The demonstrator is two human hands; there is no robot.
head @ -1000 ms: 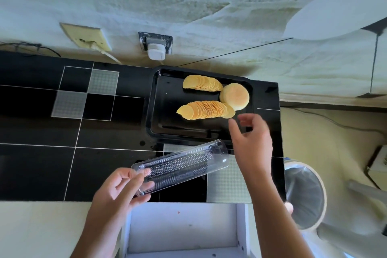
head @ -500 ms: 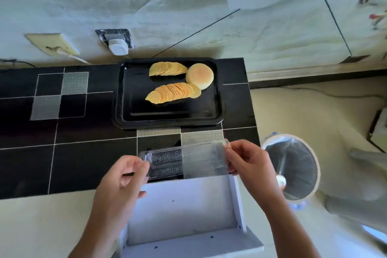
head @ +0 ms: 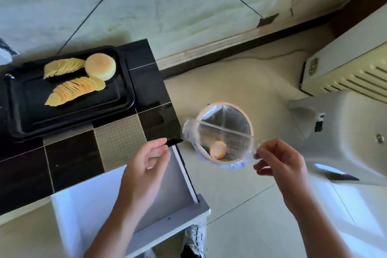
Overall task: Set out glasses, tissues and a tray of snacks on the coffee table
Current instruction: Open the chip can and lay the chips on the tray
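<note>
A black tray point(head: 25, 119) sits on the black tiled coffee table point(head: 71, 161) at the left. On it lie two fanned rows of potato chips point(head: 73, 90) and a round bun point(head: 100, 66). My right hand point(head: 278, 163) pinches one end of a clear plastic chip container point(head: 219, 135), which hangs directly over the round waste bin point(head: 247, 120) on the floor. My left hand point(head: 146, 165) is open above the table's right front corner, apart from the container. No glasses or tissues are in view.
A white drawer point(head: 88, 201) stands pulled out under the table's front edge. An orange round object point(head: 218, 150) lies inside the bin. A white plastic stool point(head: 345, 132) and a cream heater point(head: 345, 73) are at the right. My shoe point(head: 194, 239) shows below.
The view swung right. My left hand let go of the clear container, and my right hand carried it off the table to above the waste bin.
</note>
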